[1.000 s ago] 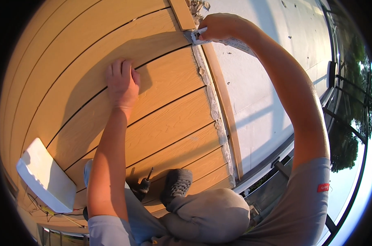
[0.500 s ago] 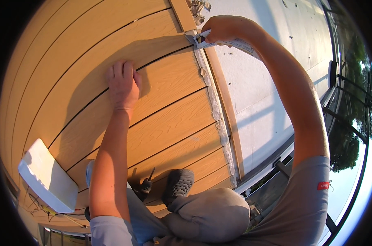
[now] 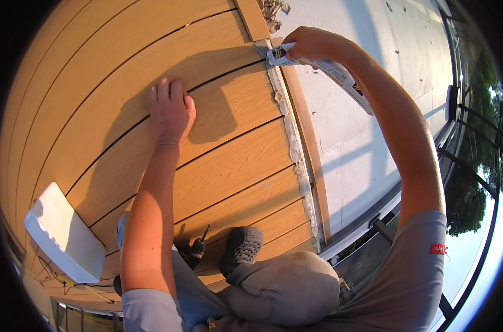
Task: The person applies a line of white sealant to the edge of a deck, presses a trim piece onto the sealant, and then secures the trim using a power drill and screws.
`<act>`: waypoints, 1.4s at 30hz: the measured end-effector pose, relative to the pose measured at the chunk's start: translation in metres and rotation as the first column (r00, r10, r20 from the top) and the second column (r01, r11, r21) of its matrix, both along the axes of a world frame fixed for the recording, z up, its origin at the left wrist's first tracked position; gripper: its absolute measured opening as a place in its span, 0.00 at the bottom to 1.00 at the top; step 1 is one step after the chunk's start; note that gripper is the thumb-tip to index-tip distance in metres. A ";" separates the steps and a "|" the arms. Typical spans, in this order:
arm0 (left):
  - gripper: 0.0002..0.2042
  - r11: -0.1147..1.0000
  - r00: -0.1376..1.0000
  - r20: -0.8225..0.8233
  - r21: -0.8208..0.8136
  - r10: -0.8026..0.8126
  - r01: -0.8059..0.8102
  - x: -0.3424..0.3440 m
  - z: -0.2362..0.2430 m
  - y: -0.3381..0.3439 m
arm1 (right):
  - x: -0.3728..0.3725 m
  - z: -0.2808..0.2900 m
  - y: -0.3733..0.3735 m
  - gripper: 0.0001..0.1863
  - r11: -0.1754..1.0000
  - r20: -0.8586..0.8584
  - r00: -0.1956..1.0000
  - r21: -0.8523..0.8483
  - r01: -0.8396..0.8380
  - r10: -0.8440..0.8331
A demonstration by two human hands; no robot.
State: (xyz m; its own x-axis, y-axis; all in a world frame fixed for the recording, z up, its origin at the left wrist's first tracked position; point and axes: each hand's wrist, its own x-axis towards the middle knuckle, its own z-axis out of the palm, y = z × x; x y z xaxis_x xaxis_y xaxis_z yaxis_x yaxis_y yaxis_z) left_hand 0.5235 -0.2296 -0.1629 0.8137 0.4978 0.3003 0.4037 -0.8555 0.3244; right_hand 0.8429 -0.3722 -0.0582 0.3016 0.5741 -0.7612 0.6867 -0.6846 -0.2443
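The right hand [image 3: 312, 45] grasps a white printed soft pack [image 3: 340, 76], its fingers closed around the front part; the pack slants back under the wrist toward the forearm, and its front end lies at the ends of the wood-grain deck boards [image 3: 223, 160], at the top of a lumpy whitish bead [image 3: 292, 138]. Whether that end touches the bead is too small to tell. The bead runs down along the board ends, between them and a narrow wooden strip [image 3: 309, 145], beyond which spreads a pale floor panel [image 3: 367, 160] crossed by shadows. The left hand [image 3: 171, 119] rests palm down on the boards across a dark gap, fingers bent and set close together, thumb out at the side, with nothing visible in its grip. Dry leaves [image 3: 273, 14] lie near the top, just past a short tan plank [image 3: 252, 22]. Below, a power drill [image 3: 197, 248] with its bit pointing up lies beside a dark laced shoe [image 3: 244, 247]. At the far left a white bin [image 3: 66, 232] stands tilted in view, near thin cables [image 3: 53, 272].
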 end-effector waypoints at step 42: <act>0.13 0.992 0.983 0.135 0.040 -0.121 0.117 0.004 -0.010 0.008 | -0.070 0.009 -0.095 0.23 0.977 0.060 0.975 0.030 0.211 -0.213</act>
State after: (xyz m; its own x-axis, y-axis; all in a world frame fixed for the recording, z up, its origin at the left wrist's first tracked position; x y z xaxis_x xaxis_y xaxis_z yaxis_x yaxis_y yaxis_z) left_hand 0.5270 -0.2212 -0.1725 0.8166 0.3883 0.4270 0.2518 -0.9055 0.3417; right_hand 0.7733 -0.4668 -0.0494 0.4648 0.5090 -0.7245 0.5408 -0.8111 -0.2228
